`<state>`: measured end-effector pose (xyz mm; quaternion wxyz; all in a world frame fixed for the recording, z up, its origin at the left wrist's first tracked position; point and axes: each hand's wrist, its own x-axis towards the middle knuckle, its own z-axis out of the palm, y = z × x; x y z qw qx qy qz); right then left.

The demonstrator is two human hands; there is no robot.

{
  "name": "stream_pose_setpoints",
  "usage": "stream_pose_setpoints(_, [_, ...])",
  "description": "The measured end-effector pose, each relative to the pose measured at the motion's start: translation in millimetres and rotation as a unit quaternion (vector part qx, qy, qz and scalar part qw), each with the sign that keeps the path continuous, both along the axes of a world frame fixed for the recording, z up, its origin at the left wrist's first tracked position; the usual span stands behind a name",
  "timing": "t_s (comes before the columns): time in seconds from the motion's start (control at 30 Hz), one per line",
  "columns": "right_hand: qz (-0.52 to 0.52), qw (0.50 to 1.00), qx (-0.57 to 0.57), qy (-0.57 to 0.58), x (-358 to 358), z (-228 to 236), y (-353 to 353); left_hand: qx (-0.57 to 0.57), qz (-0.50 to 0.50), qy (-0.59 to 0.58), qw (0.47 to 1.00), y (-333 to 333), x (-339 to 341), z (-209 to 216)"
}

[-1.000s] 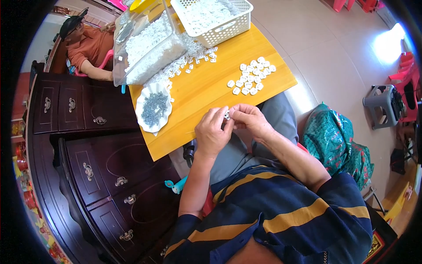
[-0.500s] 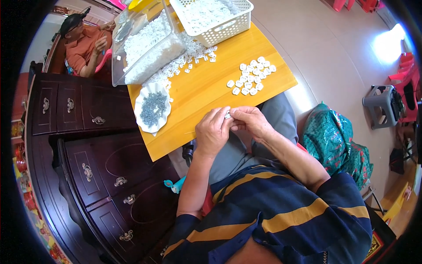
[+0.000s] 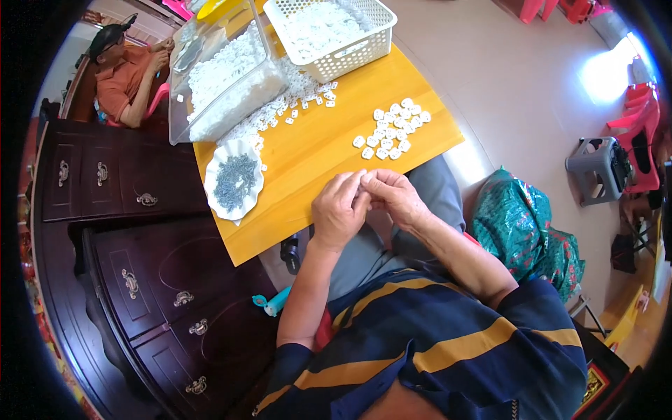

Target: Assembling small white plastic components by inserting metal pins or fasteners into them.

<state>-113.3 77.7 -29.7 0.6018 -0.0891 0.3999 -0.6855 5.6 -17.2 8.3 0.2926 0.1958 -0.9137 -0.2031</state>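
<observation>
Barely anything has shifted: both hands, left hand (image 3: 341, 210) and right hand (image 3: 394, 196), stay pinched together on something too small to identify, the white pieces (image 3: 392, 129) at twelve o'clock on the worktop (image 3: 315, 150) untouched.

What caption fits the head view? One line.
Both hands, left hand and right hand, meet over the yellow table beside white parts.

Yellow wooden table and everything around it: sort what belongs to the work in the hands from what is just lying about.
In use:
left hand and right hand, fingertips together over the table edge
cluster of small white plastic pieces
white scalloped dish of small dark metal parts
clear plastic tub of white pieces
white plastic mesh basket

Lying about:
grey plastic stool
green patterned bag
dark wooden cabinet
</observation>
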Motion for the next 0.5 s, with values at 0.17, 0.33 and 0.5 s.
stream_pose_setpoints(0.17, [-0.021, 1.000, 0.011, -0.006, -17.2, 5.1, 5.6, 0.191, -0.046, 0.033, 0.980, -11.9, -8.2, 7.1])
stream_pose_setpoints(0.33, [0.005, 0.998, 0.060, 0.013, -22.8, -4.5, 39.5, 0.031, -0.021, 0.026, 0.999, -23.5, -35.6, -1.7])
stream_pose_setpoints(0.5, [0.003, 0.995, 0.100, -0.026, -21.5, -30.2, 66.7, 0.004, -0.040, -0.009, 0.999, -24.2, -62.1, -7.0])
